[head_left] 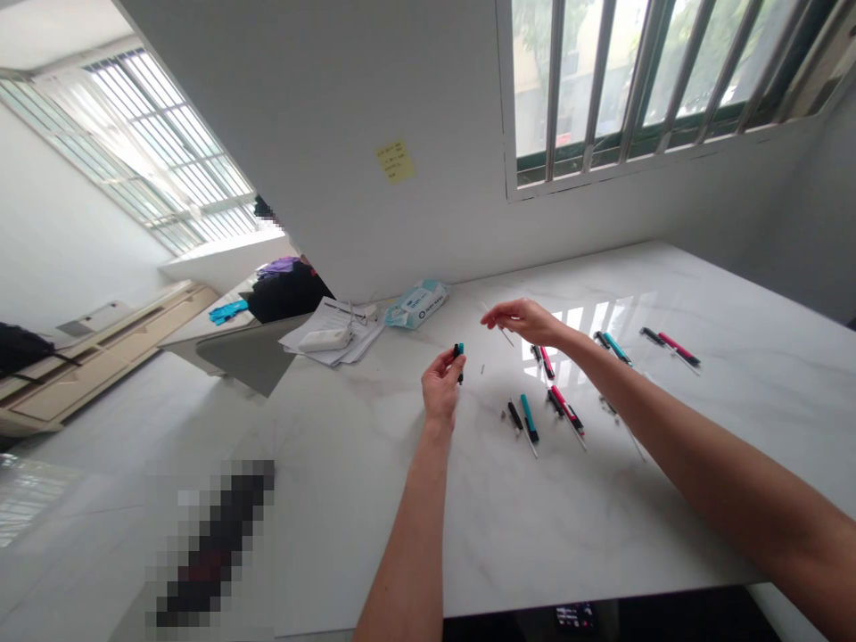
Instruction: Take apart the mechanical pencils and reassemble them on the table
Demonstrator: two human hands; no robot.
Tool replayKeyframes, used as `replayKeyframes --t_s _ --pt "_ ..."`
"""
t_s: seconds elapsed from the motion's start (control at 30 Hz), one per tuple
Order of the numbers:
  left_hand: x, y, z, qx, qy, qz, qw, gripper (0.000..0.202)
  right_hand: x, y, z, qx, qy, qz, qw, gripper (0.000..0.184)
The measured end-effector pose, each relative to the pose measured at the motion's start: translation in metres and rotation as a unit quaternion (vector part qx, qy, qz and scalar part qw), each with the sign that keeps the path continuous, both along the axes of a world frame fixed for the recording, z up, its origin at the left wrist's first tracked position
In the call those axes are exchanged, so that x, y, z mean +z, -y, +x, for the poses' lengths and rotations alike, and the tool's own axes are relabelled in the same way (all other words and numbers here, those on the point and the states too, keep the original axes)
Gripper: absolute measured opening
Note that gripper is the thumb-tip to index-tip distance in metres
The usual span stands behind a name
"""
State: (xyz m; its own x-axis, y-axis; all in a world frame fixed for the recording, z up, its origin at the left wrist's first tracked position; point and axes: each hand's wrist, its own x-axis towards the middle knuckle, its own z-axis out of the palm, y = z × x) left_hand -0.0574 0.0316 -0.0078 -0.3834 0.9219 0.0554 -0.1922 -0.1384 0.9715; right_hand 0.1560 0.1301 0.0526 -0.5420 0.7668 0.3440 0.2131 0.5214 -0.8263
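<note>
My left hand (440, 385) is closed around black and teal pen barrel parts (460, 350), held upright above the table. To its right, my right hand (522, 319) pinches a thin white pen refill (506, 336) that slants down past the fingertips. A tiny pale piece (482, 369) lies on the table between the hands. Nearest to me lie a teal pen barrel (528, 415), a black pen part (514, 416) and another refill (532, 446). Beside them is a red pen barrel (565, 406) with its black part and refill. My right forearm partly covers some pieces.
Farther right on the white marbled table (669, 508) lie a teal-and-black pen (615, 348) and a red-and-black pen (677, 348). A wet-wipes pack (420, 304) and papers (334, 325) with a white box (325, 339) sit by the wall. A yellow note (395, 161) hangs above.
</note>
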Motion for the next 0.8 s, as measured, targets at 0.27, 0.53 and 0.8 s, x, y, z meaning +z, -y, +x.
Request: replayKeyframes --t_s 0.27,0.53,0.8 --pt "0.002 0.002 0.006 -0.038 -0.051 0.028 0.998 0.044 -0.001 0.004 -0.01 -0.046 -0.155 -0.057 0.985 0.035" --pt "0.004 0.005 0.009 -0.062 -0.058 0.024 0.996 0.044 0.005 0.019 -0.024 0.005 -0.101 -0.063 0.993 0.05" --pt "0.005 0.005 0.012 -0.076 -0.051 0.032 0.995 0.044 -0.002 0.022 -0.026 0.011 -0.075 -0.079 0.994 0.048"
